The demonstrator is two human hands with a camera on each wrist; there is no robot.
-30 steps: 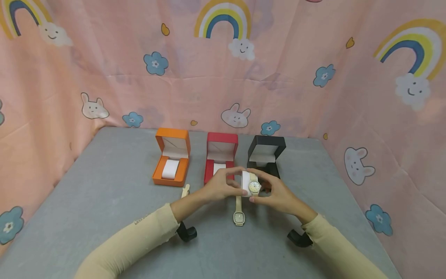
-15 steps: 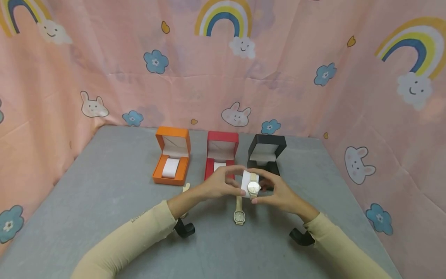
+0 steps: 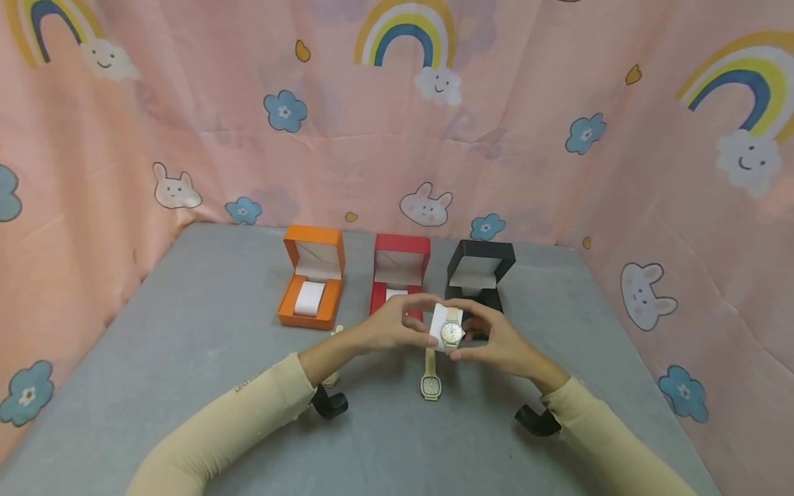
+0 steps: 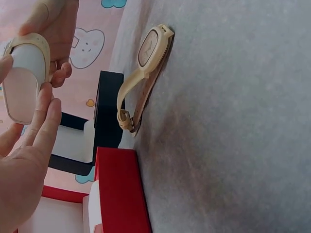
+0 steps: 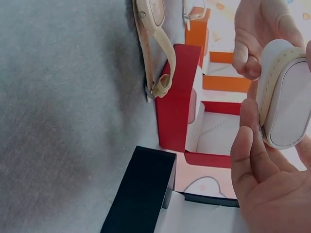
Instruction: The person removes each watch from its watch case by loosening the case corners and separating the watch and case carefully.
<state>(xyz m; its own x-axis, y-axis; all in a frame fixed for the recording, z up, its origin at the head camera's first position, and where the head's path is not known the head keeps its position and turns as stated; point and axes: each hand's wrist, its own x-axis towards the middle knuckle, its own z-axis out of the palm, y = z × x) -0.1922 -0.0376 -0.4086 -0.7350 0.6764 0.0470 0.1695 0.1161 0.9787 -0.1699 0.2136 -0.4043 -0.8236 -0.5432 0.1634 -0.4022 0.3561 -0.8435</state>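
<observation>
Both hands hold a white cushion [image 3: 439, 324] with a round-faced cream watch [image 3: 452, 333] strapped around it, above the grey table [image 3: 186, 358]. My left hand [image 3: 417, 322] pinches its left side and my right hand [image 3: 473, 339] grips its right side. In the left wrist view the strap runs over the cushion [image 4: 22, 87], and my fingers [image 4: 41, 126] lie against it. In the right wrist view my fingers [image 5: 248, 155] curl round the cushion [image 5: 289, 107]. A second cream watch [image 3: 430, 380] with a square face lies flat below the hands.
Three open boxes stand in a row behind the hands: orange [image 3: 310, 282] with a white cushion, red [image 3: 401, 265], black [image 3: 480, 269]. A third cream strap [image 3: 336, 332] shows beside my left forearm. Pink patterned cloth walls the table at the back and on both sides.
The hands keep the same hold on the cushion and watch. Only the head view has shifted slightly.
</observation>
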